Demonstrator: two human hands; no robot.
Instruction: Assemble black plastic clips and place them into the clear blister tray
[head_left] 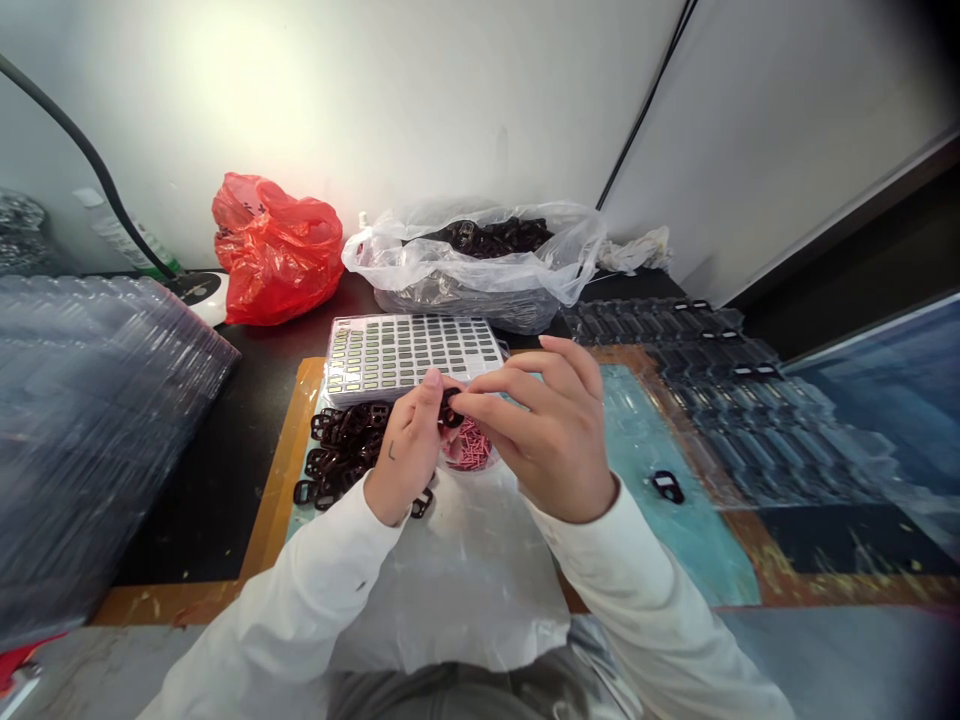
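Handwork in progress, loose stock remaining

Item in hand: one dark buckle, held at the centre of the view, above a small clear dish of pink pins. The left hand and right hand meet around it, both in white sleeves. The left fingers and right fingers are closed narrowly on the buckle from either side, pinching it.

State of the work, as judged from the layout: much stock appears unprocessed. A loose pile of dark buckles lies just beside the left hand, and more fill a clear plastic bag further back. One buckle lies apart on a teal mat. Just ahead of the hands sits a white tray with rows of small dark-and-pale slots; whether these are filled cannot be told.

Also on the table: a red plastic bag, stacked clear trays at left, more clear trays at right
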